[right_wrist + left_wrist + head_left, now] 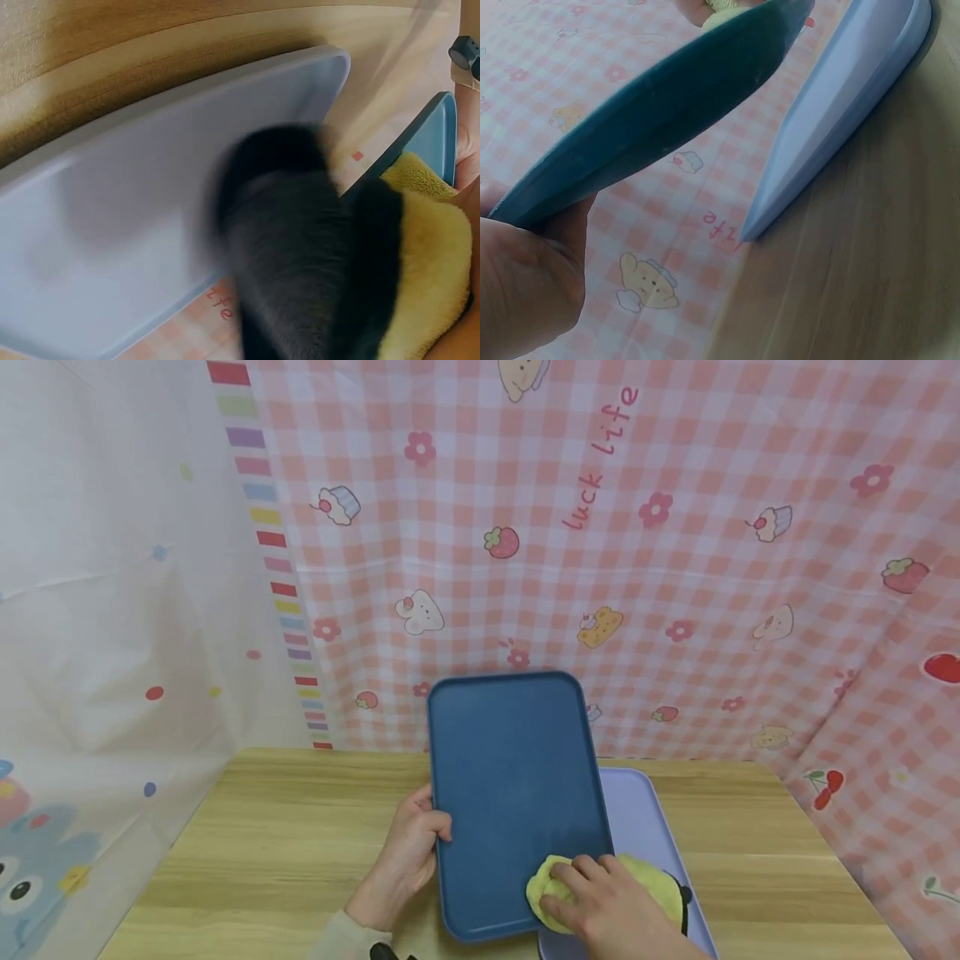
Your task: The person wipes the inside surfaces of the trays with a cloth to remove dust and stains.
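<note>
A dark blue rectangular tray (pixel 517 768) is held tilted up above the table. My left hand (pixel 408 843) grips its left edge, thumb over the rim on the front face. Against the tray's lower right part, my right hand (pixel 611 902) holds a yellow cloth (pixel 551 893) with bent fingers. The cloth's loose end hangs to the right, and the right wrist view shows its dark grey back (pixel 292 255), blurred. Below and to the right lies a lavender tray (pixel 637 810), partly hidden by the blue tray, the cloth and my right hand.
The wooden table (pixel 300 827) stretches out to both sides of the trays. A pink checked curtain (pixel 465 593) hangs along the back and right, and a white printed sheet (pixel 142 610) on the left.
</note>
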The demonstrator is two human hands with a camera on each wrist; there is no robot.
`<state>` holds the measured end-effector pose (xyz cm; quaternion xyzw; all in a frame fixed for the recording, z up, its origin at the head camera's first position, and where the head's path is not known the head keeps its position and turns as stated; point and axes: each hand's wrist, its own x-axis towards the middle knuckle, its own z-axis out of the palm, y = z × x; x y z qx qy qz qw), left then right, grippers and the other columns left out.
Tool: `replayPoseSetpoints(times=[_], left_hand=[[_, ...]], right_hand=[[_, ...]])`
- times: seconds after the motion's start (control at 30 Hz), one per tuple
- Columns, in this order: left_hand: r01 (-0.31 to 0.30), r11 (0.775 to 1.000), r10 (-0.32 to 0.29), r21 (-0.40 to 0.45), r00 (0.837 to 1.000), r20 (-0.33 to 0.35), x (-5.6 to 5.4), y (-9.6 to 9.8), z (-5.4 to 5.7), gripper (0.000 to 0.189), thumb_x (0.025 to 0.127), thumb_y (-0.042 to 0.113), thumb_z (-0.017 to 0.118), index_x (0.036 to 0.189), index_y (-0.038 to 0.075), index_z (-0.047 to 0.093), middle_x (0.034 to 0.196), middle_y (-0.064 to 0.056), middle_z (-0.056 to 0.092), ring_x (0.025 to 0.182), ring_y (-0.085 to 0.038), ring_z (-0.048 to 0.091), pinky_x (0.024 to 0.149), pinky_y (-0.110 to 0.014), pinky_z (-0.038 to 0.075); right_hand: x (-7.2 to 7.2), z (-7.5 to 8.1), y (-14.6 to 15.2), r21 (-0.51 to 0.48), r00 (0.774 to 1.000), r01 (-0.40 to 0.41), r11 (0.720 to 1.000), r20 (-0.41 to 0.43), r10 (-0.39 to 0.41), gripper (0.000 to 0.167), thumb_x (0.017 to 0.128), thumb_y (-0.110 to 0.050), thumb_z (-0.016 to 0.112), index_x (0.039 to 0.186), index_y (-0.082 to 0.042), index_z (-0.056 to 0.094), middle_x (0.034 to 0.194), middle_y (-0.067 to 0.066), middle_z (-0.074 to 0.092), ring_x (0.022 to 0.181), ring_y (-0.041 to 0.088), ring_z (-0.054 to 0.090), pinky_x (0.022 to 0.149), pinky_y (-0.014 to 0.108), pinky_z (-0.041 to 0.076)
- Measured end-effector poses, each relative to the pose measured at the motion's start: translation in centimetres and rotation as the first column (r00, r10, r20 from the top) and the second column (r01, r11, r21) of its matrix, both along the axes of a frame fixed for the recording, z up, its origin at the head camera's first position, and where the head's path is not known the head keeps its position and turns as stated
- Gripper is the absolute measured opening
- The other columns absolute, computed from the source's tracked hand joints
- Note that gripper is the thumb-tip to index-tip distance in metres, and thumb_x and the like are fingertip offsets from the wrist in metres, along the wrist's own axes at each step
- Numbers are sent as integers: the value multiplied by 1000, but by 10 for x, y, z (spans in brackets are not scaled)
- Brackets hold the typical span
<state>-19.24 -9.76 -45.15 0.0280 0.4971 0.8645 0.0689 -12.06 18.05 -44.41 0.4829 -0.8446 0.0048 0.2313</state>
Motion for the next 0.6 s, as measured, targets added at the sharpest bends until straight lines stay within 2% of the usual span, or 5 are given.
replayPoseSetpoints(times=[0.2,0.33,0.43,0.6], left_hand=[[16,1000,-16,2,1000,-6,1,-1,1,82,51,-17,36,130,-12,59,114,-16,71,97,-27,69,76,-36,59],[11,1000,-11,0,1000,-11,1,-1,1,79,51,-17,37,126,-11,61,111,-15,71,95,-26,69,75,-35,59],[7,1000,-7,-10,1000,-16,1,-2,2,76,51,-18,37,123,-11,62,110,-15,72,94,-26,69,74,-35,59],[7,1000,-7,-19,1000,-15,1,-3,3,75,52,-18,37,122,-11,63,111,-15,71,94,-26,68,74,-34,58]], right_hand=[[2,-1,3,-1,1000,-5,1000,28,5,28,78,-43,86,99,-30,73,107,-5,64,87,12,53,66,19,31],[3,1,8,27,998,20,999,62,-22,28,78,-45,85,100,-30,75,107,-4,64,88,13,53,65,19,31],[3,4,14,55,995,49,997,86,-53,25,76,-34,85,99,-28,76,106,-3,64,87,14,52,64,21,31],[3,9,23,96,991,91,991,87,-100,30,67,-18,82,95,-27,78,103,-1,65,84,16,51,62,24,31]])
